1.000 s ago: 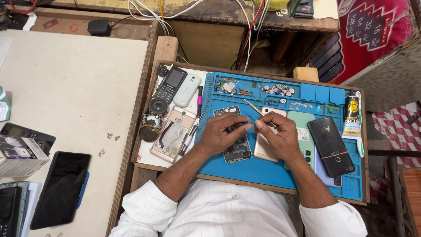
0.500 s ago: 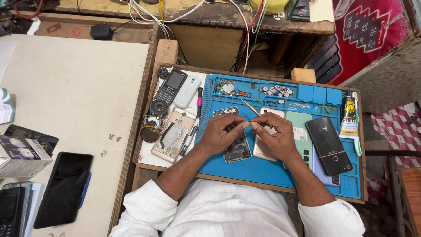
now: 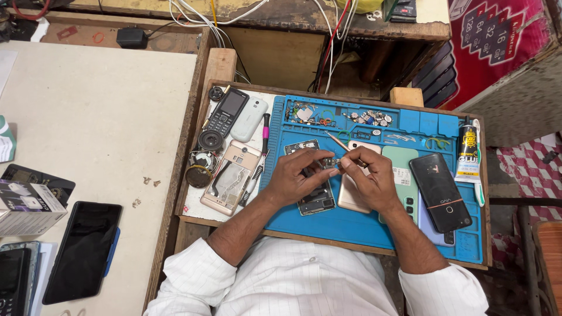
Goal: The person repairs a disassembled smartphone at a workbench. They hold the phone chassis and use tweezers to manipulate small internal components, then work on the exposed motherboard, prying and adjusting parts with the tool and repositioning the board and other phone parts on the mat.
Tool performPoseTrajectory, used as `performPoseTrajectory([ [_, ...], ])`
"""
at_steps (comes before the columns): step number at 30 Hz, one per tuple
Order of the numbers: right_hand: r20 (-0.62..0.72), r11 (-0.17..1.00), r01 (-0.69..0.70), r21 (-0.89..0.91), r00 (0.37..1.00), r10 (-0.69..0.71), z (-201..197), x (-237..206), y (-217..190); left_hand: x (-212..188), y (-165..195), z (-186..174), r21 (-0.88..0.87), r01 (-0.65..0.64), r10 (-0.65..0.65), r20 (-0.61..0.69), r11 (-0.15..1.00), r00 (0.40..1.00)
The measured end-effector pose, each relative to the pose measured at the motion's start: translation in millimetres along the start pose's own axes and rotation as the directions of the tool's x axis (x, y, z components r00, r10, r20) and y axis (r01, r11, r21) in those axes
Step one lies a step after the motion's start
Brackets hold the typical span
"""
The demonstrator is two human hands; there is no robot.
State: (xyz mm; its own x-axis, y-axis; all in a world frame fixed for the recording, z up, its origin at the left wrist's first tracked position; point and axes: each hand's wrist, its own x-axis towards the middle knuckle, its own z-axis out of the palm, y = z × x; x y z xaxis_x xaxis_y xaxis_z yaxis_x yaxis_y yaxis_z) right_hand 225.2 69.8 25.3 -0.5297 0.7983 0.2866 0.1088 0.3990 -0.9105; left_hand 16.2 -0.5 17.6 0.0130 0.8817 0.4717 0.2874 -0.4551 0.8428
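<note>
While the opened phone (image 3: 310, 175) lies where it was on the blue mat (image 3: 374, 228), the left hand (image 3: 298, 175) pinches a small part at its edge and the right hand (image 3: 369, 178) — barely shifted — pinches tweezers (image 3: 336, 140), so the fine work goes on.

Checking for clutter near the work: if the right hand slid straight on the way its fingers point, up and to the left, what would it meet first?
Probably the left hand: the right hand points its fingertips right at it, almost touching, above the opened phone. Depth is unclear.
</note>
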Motion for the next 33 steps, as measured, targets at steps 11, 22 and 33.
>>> performPoseTrajectory([
  [11,0.047,0.946,0.174,-0.274,0.985,-0.168,8,2,-14,1,0,-1,-0.166,0.095,-0.098,-0.01,0.982,0.995],
  [22,-0.019,0.959,0.179,-0.22,0.982,-0.187,6,0,-16,2,-3,-2,0.007,0.064,-0.064,0.003,0.998,0.998],
  [33,-0.048,0.968,0.133,-0.212,0.988,-0.146,6,0,-17,3,-2,-1,-0.128,0.165,-0.156,0.074,0.978,0.985],
])
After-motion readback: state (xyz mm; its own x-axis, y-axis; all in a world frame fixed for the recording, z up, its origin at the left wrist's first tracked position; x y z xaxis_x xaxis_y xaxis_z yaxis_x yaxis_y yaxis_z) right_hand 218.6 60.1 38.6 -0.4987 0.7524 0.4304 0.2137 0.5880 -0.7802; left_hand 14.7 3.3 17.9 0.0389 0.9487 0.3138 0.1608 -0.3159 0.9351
